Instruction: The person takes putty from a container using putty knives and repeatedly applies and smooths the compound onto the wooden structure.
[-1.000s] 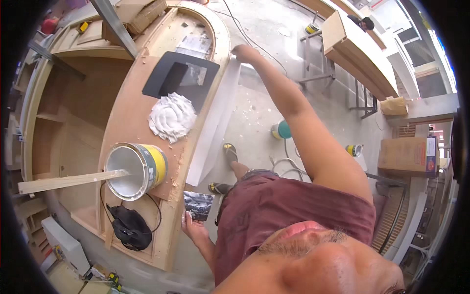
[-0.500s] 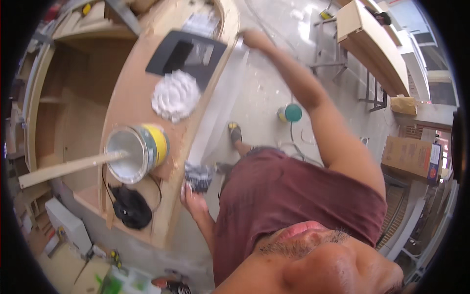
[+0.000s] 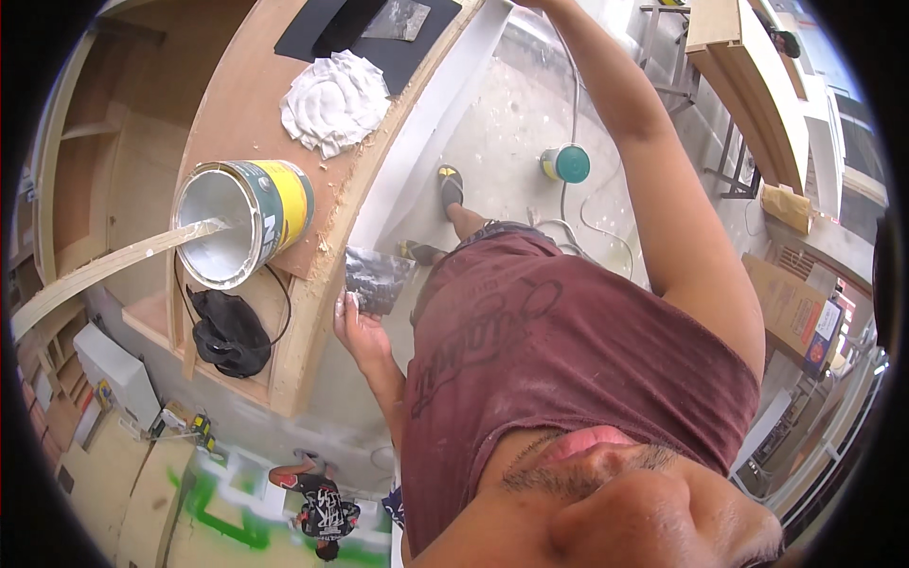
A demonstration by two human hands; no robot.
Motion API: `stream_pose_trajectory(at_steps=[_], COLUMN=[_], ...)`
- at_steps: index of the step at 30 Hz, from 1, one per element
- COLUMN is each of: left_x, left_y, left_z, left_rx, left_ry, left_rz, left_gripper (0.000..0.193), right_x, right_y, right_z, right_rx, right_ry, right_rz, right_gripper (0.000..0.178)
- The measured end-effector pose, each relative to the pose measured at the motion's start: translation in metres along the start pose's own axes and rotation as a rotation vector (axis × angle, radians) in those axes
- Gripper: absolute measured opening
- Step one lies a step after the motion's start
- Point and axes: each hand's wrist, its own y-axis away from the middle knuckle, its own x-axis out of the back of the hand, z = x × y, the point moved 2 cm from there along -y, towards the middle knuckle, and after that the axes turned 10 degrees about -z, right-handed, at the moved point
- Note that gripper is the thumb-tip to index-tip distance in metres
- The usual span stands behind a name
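Note:
My left hand [image 3: 363,331] grips a thin square grey plate [image 3: 381,281], with the thumb, smeared white, along its edge. The plate's face is dark and streaked, like a filler spreader. At the top rim my right hand [image 3: 533,3] is almost wholly cut off, at the far end of a long curved wooden workpiece [image 3: 327,241]. Its fingers do not show. A white face [image 3: 426,142] runs down the workpiece's side between my hands. On top stands an open tin [image 3: 284,204] with a wooden stick [image 3: 114,265] in it. Beyond it lies a ruffled white pile [image 3: 334,101].
A dark flat sheet [image 3: 417,66] lies past the white pile, and a black bundle [image 3: 230,331] sits near the tin. On the floor stand a green-lidded tub [image 3: 571,164] and a hose [image 3: 565,204]. Another person [image 3: 325,511] is at lower left.
The view has shifted, so the workpiece and its tin sit higher. My right hand has slid almost out of the top. My left hand keeps its hold on the plate.

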Motion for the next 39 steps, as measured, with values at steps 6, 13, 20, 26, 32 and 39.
stream_pose_trajectory(at_steps=[6, 13, 20, 26, 32, 39], left_x=[-0.013, 0.004, 0.002, 0.029, 0.024, 0.038], left_y=[-0.006, 0.013, 0.01, 0.026, 0.031, 0.045], left_z=[-0.01, -0.014, -0.012, -0.009, -0.017, -0.018], left_rx=[0.032, 0.012, -0.013, -0.034, 0.006, -0.025], left_ry=[-0.07, 0.028, -0.014, -0.037, 0.003, 0.059], left_rz=[-0.049, 0.003, -0.031, 0.076, 0.026, 0.033], left_gripper=[0.032, 0.033, 0.033, 0.035, 0.038, 0.034], right_x=[-0.006, -0.081, -0.104, -0.056, -0.039, -0.141], right_y=[0.046, 0.123, 0.189, 0.082, 0.103, 0.18], right_z=[0.008, -0.118, -0.135, -0.067, -0.074, -0.164], right_rx=[0.022, 0.173, 0.298, -0.011, 0.002, 0.271], right_ry=[0.203, 0.24, 0.16, -0.018, 0.205, 0.202], right_rz=[-0.07, 0.065, 0.134, 0.159, 0.02, 0.176], right_gripper=[0.029, 0.026, 0.023, 0.036, 0.027, 0.02])
